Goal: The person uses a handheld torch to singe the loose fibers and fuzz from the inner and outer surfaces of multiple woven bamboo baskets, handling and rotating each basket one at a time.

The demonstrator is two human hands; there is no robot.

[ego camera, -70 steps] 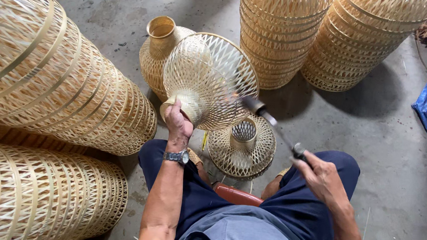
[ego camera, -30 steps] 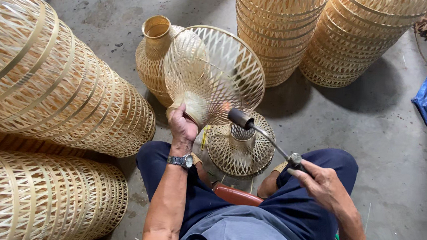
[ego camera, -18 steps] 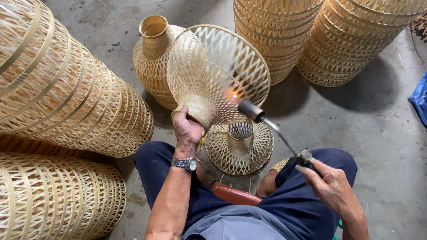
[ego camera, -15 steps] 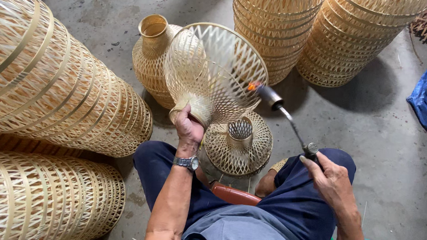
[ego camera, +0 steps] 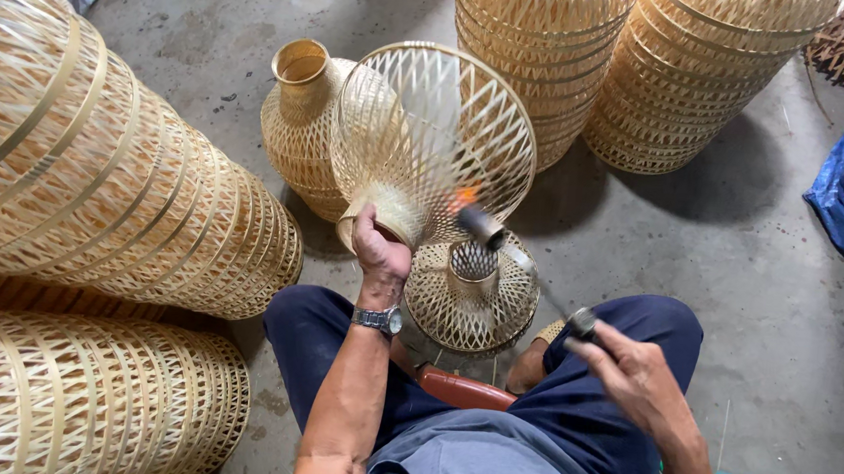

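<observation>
Left hand (ego camera: 379, 254) fingers clamped on narrow neck of open-weave bamboo lampshade (ego camera: 434, 139), held tilted above concrete floor (ego camera: 735, 289). Lit gas torch (ego camera: 528, 274) flame touches shade's right side. Right hand (ego camera: 635, 376), right of shade, fingers closed on torch handle.

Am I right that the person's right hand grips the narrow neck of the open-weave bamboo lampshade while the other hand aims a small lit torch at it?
Not quite, the hands are swapped. In the head view the left hand grips the narrow neck of the open-weave bamboo lampshade, while the right hand aims the small lit torch at it.
</observation>
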